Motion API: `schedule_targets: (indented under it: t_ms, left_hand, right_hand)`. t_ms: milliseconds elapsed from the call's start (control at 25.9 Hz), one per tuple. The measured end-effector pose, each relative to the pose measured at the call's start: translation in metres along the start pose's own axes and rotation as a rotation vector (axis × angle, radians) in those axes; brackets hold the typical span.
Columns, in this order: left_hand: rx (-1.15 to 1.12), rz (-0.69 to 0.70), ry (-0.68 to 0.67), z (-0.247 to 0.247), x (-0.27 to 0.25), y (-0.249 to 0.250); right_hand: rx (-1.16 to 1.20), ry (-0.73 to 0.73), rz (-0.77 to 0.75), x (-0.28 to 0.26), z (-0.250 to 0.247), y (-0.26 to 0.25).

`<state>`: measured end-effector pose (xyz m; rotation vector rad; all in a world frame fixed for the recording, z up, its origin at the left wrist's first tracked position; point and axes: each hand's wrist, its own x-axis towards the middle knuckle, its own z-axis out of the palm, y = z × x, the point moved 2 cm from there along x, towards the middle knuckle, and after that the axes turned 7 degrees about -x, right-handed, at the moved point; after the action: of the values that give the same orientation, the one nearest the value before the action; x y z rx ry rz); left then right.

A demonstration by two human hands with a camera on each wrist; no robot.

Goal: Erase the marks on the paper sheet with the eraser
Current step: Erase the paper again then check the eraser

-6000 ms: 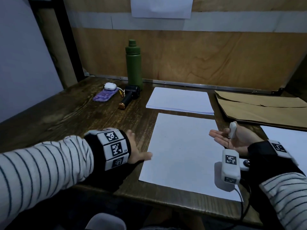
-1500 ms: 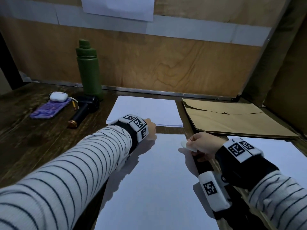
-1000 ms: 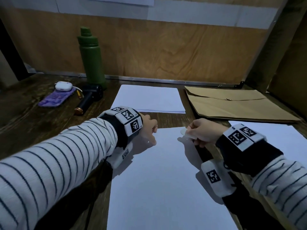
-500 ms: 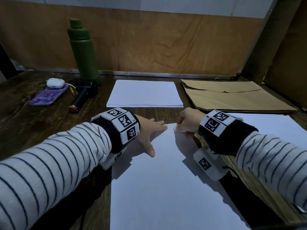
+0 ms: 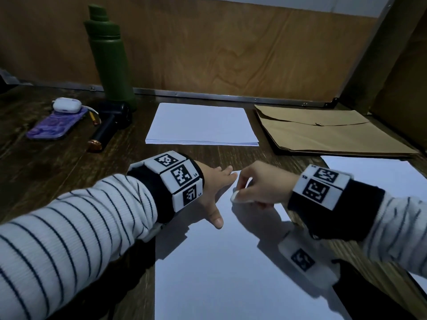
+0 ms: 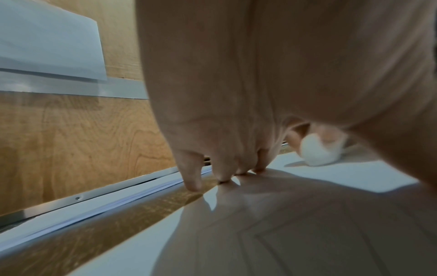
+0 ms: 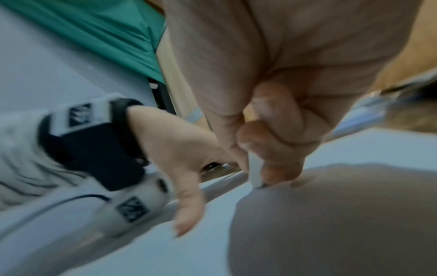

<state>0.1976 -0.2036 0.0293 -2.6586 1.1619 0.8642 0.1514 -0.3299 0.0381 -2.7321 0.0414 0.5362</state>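
Taking the large white paper sheet [image 5: 231, 269] in front of you as the landmark, start at its far left: a purple phone case [image 5: 54, 127] lies flat on the dark wooden table [image 5: 46, 172] with a small white earbud case [image 5: 67, 105] resting on its far end. Just right of that, a black handheld tool with a copper tip [image 5: 108, 125] lies on its side, and a tall green metal bottle [image 5: 108, 58] stands upright behind it against the wooden back panel [image 5: 231, 54].

Your left hand [image 5: 215, 188] lies flat on the sheet's far left corner, its fingers [image 6: 191, 177] straight and spread, the tips pressing down at the sheet's far edge and the thumb stretched back toward you; it grips nothing.

Beyond the sheet's far edge sits a neat stack of white paper [image 5: 201, 123].

Just right of your left hand, your right hand [image 5: 261, 185] is curled round a small white eraser [image 5: 235, 196], pinching it between thumb and fingers [image 7: 272, 149]. The eraser's lower end touches the sheet near its far edge, close beside your left hand. Any marks on the sheet are too faint to make out.

To the far right of the sheet, a brown paper envelope [image 5: 335, 132] lies flat, with another white sheet [image 5: 381, 172] nearer you below it.
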Motion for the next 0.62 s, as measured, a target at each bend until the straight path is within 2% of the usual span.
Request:
schedule_targets:
  t_ms: [39, 77, 154, 232, 347, 386, 424, 540, 617]
  left_hand:
    - [-0.008, 0.001, 0.003, 0.000, 0.000, -0.001]
    - [-0.012, -0.001, 0.000, 0.000, 0.000, -0.001]
    - [-0.007, -0.006, -0.003, -0.001, -0.001, 0.001]
    - [-0.003, -0.004, -0.003, -0.002, -0.002, 0.002]
    - [-0.038, 0.031, 0.005, -0.002, -0.003, 0.002]
    - [-0.046, 0.035, 0.007, -0.002, -0.003, 0.002]
    - [-0.050, 0.032, 0.009, -0.001, -0.003, 0.001]
    - [-0.034, 0.007, -0.002, 0.000, -0.003, 0.000]
    - [-0.039, 0.010, -0.005, 0.000, -0.002, 0.000]
  right_hand:
    - [0.010, -0.034, -0.006, -0.003, 0.002, -0.001]
    - [0.002, -0.005, 0.018, 0.000, -0.003, 0.001]
    - [-0.001, 0.148, 0.119, 0.012, -0.020, 0.009]
    - [0.024, 0.183, 0.146, 0.015, -0.024, 0.009]
    - [0.046, -0.049, 0.008, 0.000, 0.003, -0.009]
    - [0.052, -0.083, -0.005, -0.003, 0.006, -0.010]
    - [0.045, -0.047, 0.022, 0.000, 0.001, -0.006]
    - [0.049, 0.182, 0.176, 0.015, -0.028, 0.011]
    - [0.049, 0.148, 0.143, 0.013, -0.023, 0.008]
